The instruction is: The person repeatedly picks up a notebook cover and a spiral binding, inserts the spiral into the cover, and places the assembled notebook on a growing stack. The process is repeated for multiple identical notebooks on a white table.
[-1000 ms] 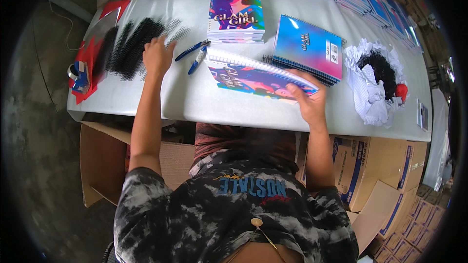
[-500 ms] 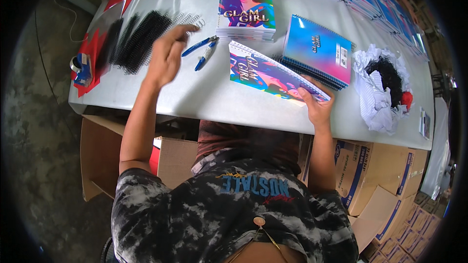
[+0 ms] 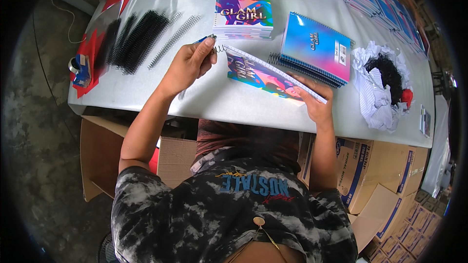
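My right hand [image 3: 316, 100] grips one end of an unbound notebook [image 3: 265, 75] with a colourful cover, tilted above the table with its punched edge up. Beyond that notebook's other end, my left hand [image 3: 191, 65] is closed in a pinch on a dark spiral binding coil [image 3: 220, 47]. The coil's short visible end points at the corner of the punched edge; the rest is hidden by the fingers. Partly covered by my left hand lies a blue-handled pair of pliers [image 3: 201, 40]. Several black coils [image 3: 141, 39] lie to the left, with a separate coil [image 3: 173, 41] beside them.
A stack of notebooks [image 3: 243, 12] stands ahead, and bound blue-pink notebooks [image 3: 317, 48] sit to its right. Crumpled paper with black scraps [image 3: 385, 83] lies far right. A tape dispenser [image 3: 80, 68] rests on red sheets at the left edge. Cardboard boxes [image 3: 375, 165] stand below the table.
My left hand has moved right from the coils to the notebook's corner, now with a coil in its fingers. My right hand still holds the notebook in nearly the same place.
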The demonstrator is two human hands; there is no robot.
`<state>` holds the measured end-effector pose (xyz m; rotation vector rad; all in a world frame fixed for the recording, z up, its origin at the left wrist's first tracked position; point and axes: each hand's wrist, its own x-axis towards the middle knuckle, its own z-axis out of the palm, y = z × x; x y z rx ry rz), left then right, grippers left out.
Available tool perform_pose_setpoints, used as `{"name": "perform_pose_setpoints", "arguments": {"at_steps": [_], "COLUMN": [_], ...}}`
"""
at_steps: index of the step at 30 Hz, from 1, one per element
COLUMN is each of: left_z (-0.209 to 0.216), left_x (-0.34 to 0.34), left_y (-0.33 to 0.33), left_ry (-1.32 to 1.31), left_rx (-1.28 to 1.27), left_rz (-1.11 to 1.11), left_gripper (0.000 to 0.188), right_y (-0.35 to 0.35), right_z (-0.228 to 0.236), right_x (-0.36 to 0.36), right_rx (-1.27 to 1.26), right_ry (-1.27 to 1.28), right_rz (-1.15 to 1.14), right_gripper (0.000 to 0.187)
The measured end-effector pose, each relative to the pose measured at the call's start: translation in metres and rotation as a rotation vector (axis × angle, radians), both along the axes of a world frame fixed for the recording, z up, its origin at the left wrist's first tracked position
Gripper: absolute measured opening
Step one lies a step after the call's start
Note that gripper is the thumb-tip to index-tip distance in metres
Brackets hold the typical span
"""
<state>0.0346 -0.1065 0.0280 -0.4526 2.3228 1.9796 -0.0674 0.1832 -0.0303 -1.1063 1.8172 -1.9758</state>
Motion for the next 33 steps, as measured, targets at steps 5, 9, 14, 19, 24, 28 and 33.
{"name": "perform_pose_setpoints", "arguments": {"at_steps": [5, 9, 14, 19, 24, 28, 33], "left_z": [0.007, 0.015, 0.035, 0.041, 0.051, 0.056, 0.051], "left_x": [-0.006, -0.010, -0.015, -0.014, -0.020, -0.027, -0.015], "left_y": [-0.006, -0.015, -0.007, -0.009, -0.020, -0.024, -0.012], "left_ry": [-0.014, 0.284, 0.525, 0.135, -0.156, -0.273, 0.200], "left_rx": [0.020, -0.292, -0.870, -0.423, -0.183, -0.142, -0.546], "left_rz": [-0.030, -0.194, -0.391, -0.387, -0.492, -0.528, -0.450], "left_gripper": [0.029, 0.021, 0.033, 0.027, 0.030, 0.025, 0.021], "right_y": [0.001, 0.001, 0.003, 0.002, 0.003, 0.006, 0.004], "right_z": [0.002, 0.002, -0.014, -0.010, -0.005, -0.006, -0.012], "right_x": [-0.001, 0.001, 0.005, 0.005, 0.001, -0.002, 0.003], "right_rx": [0.018, 0.020, 0.013, -0.010, 0.022, 0.055, 0.000], "right_ry": [0.012, -0.028, -0.227, -0.106, -0.138, -0.159, -0.181], "right_rz": [0.037, 0.014, -0.018, -0.012, 0.063, 0.097, 0.047], "right_gripper": [0.029, 0.026, 0.025, 0.026, 0.026, 0.027, 0.026]}}
